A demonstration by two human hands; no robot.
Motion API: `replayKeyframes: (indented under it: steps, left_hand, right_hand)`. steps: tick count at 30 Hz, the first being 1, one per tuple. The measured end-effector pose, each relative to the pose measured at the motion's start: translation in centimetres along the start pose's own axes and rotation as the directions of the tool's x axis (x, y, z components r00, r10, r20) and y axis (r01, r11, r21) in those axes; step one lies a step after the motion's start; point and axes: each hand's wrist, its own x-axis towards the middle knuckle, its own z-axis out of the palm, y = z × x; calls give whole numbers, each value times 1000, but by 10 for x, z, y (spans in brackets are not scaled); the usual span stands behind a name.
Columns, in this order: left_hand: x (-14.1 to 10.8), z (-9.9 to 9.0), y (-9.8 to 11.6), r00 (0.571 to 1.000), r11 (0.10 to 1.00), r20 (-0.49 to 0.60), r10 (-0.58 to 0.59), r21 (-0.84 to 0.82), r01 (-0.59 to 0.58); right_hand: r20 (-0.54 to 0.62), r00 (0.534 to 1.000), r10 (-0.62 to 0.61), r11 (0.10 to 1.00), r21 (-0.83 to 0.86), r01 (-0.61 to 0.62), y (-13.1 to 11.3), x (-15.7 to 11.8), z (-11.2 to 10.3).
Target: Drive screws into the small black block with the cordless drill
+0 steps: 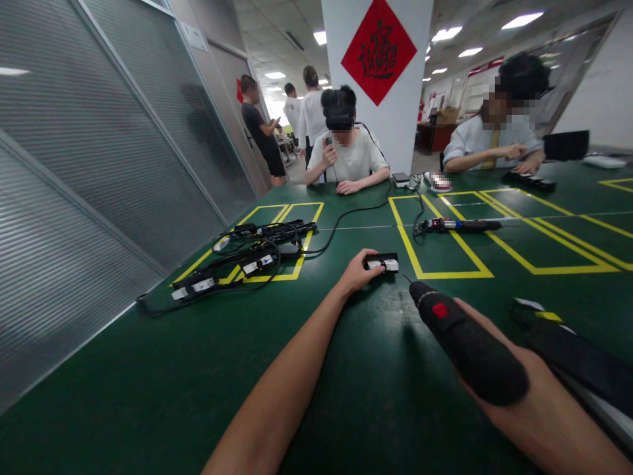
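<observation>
Near the middle of the green table (277,343), my left hand (360,272) grips the left end of a small black block with a white label (388,264). My right hand (514,389) is wrapped round a black electric screwdriver (465,343) with a red button. Its thin bit points up and left, to the right of the block and apart from it in the picture. The fingers of my right hand are largely hidden behind the tool.
Cabled black devices (284,247) lie at the left in yellow tape outlines. A pen-like tool (465,225) lies at the right, a black case (583,356) at the right edge. Two people (353,155) sit across the table; others stand behind.
</observation>
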Motion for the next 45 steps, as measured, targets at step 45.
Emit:
replayKeyframes:
  steps: [45]
  left_hand:
    - [-28, -1, 49, 932, 823, 28, 360, 460, -332]
  right_hand:
    - [-127, 965, -230, 862, -487, 141, -15, 35, 2]
